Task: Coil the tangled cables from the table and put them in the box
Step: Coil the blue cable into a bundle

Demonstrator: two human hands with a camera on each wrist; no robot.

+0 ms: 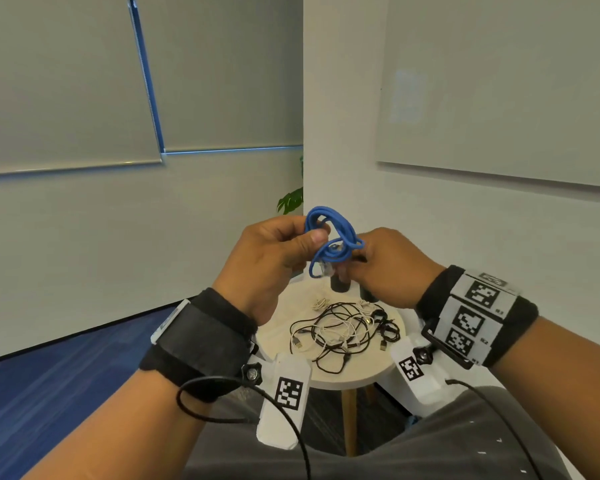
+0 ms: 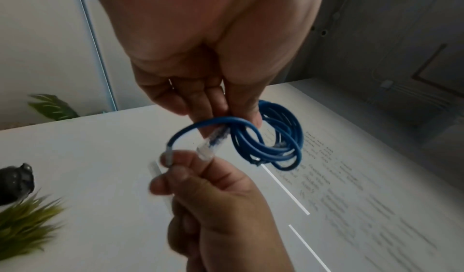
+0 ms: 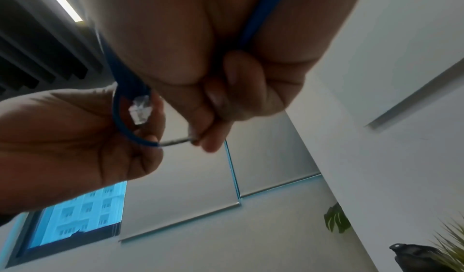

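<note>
Office — whiteboard [image 1: 499,84], roller blinds [image 1: 66,81]

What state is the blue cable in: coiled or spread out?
Coiled. The blue cable forms several stacked loops held between the left hand and right hand.

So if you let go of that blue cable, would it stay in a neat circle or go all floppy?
Probably it would spring apart a bit. The blue cable sits in uneven loops, held only by the left hand and right hand, with nothing tying it. It looks bendy rather than limp, since the loops hold round curves. Its clear plug seems light and dangles free.
</note>
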